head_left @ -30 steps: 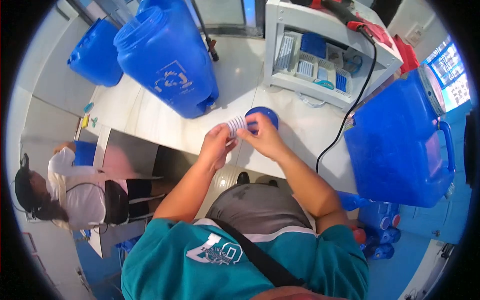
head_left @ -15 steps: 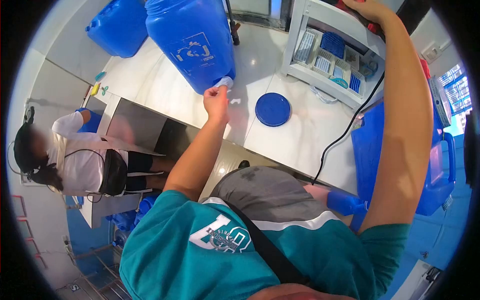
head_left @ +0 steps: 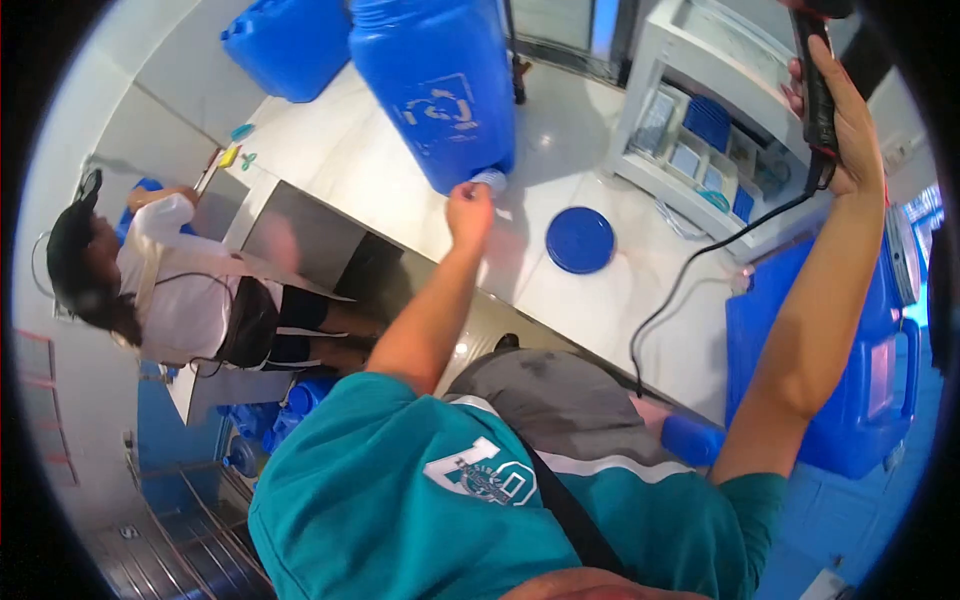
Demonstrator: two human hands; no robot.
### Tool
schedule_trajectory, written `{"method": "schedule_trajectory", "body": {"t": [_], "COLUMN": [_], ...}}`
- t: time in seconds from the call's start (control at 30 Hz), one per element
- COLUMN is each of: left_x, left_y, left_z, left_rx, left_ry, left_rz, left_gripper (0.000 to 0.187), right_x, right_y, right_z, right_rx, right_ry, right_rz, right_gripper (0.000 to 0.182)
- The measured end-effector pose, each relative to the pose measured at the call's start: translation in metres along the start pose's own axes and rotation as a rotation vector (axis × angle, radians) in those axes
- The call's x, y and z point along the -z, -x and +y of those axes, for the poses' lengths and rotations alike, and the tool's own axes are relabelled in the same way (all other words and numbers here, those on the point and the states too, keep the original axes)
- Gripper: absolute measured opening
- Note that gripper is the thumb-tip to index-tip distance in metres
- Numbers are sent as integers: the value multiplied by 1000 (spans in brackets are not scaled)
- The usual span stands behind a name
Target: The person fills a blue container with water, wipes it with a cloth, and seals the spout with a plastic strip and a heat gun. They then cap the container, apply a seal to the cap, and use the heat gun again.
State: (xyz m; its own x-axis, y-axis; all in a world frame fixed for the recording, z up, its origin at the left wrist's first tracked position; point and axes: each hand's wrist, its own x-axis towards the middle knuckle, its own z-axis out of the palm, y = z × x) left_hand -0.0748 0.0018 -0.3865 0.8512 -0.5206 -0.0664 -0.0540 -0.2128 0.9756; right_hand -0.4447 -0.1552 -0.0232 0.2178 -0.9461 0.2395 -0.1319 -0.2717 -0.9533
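My left hand is closed at the white spout low on a tall blue water container, its fingers pinched on it. At the upper right my right hand is wrapped round the black handle of a corded heat gun, raised beside the white shelf unit. The front of the tool is partly cut off by the top of the view. A round blue lid lies flat on the white counter, right of the container and apart from both hands.
The white shelf unit holds small baskets. A black cord crosses the counter. Other blue containers stand at the back left and right. A person in a white top works at the left.
My right hand has lifted the heat gun from the shelf unit, and the cord has risen with it. My left hand stays at the spout. The whole view has shifted slightly.
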Motion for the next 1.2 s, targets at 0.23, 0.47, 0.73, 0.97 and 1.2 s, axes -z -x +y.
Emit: {"method": "schedule_trajectory", "body": {"t": [0.23,0.47,0.73,0.97,1.2], "left_x": [-12,-2,-12,-30,-34], "left_y": [12,16,6,8,12], "left_z": [8,-6,-41,-3,-9], "left_rx": [-342,-553,-589,-454,-372], "left_ry": [-129,-480,35,-59,148], "left_rz": [-60,-205,-319,-133,-74], "left_gripper": [43,69,90,76,40], "right_x": [-14,-26,-39,-56,-88], "right_y": [84,150,174,177,187], "right_z": [26,42,87,128,182], "right_rx": [234,43,-163,-179,-224], "right_ry": [-829,-304,-351,-299,90], "right_rz": [-518,-254,-266,-407,-606], "right_gripper": [85,83,72,36,51]}}
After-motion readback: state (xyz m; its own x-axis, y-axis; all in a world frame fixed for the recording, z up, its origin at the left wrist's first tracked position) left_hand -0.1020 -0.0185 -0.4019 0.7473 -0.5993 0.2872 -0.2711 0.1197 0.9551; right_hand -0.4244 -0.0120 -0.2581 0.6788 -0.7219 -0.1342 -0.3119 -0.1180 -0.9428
